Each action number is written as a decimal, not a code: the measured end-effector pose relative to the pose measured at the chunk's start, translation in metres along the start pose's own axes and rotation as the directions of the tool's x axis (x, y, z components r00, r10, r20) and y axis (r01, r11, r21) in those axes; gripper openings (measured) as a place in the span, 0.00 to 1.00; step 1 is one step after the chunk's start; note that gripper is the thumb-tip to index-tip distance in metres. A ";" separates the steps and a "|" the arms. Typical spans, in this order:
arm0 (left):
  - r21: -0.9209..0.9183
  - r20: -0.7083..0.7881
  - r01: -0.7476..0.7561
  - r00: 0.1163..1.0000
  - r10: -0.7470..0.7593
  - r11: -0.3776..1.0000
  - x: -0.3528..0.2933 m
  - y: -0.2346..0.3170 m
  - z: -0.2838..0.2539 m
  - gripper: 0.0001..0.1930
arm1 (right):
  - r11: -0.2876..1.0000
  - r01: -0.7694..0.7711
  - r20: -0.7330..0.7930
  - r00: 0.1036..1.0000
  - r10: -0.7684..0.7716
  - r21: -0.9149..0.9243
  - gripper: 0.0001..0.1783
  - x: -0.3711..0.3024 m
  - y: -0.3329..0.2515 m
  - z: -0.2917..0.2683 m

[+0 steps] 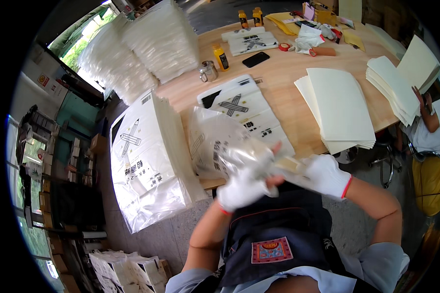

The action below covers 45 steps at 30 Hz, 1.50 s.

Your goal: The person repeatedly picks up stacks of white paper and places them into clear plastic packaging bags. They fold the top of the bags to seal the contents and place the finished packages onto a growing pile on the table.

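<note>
A printed clear plastic bag [208, 139] hangs over the near edge of the table, its near end blurred by motion. My left hand [247, 188], in a white glove with bare fingertips, is closed on this bag. My right hand [327, 176], also in a white glove, is closed at the bag's near right end; its fingertips are partly smeared. Beyond the bag lies a pile of flat printed plastic bags [247, 105]. Left of it stands a thick stack of packed paper bags [137, 161] with a pencil print, reaching past the table edge.
Stacks of cream paper [340, 105] lie right on the wooden table [278, 78]. A phone [256, 59], metal mug [208, 72] and orange bottle [220, 57] stand farther back. Tall piles of plastic-wrapped packs [159, 39] rise at back left. Another person [432, 119] sits far right by more paper.
</note>
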<state>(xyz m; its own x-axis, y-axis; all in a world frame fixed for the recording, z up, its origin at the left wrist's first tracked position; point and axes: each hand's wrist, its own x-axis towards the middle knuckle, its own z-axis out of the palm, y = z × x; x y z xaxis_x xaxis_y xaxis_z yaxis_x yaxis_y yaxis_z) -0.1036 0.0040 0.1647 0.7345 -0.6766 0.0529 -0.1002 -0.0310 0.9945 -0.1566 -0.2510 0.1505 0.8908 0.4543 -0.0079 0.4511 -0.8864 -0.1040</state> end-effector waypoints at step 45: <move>0.359 -0.437 0.346 0.883 -0.172 0.867 -0.185 -0.070 0.062 0.05 | 0.989 0.111 0.263 0.956 -0.132 0.094 0.13 -0.103 -0.074 0.074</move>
<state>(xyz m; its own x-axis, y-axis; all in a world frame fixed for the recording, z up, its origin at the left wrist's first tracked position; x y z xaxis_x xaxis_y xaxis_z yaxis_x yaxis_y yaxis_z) -0.2742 0.0855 0.0796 0.9590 -0.2706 -0.0847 -0.0733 -0.5253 0.8478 -0.2856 -0.2260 0.0856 0.7774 0.5750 -0.2550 0.5402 -0.8180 -0.1975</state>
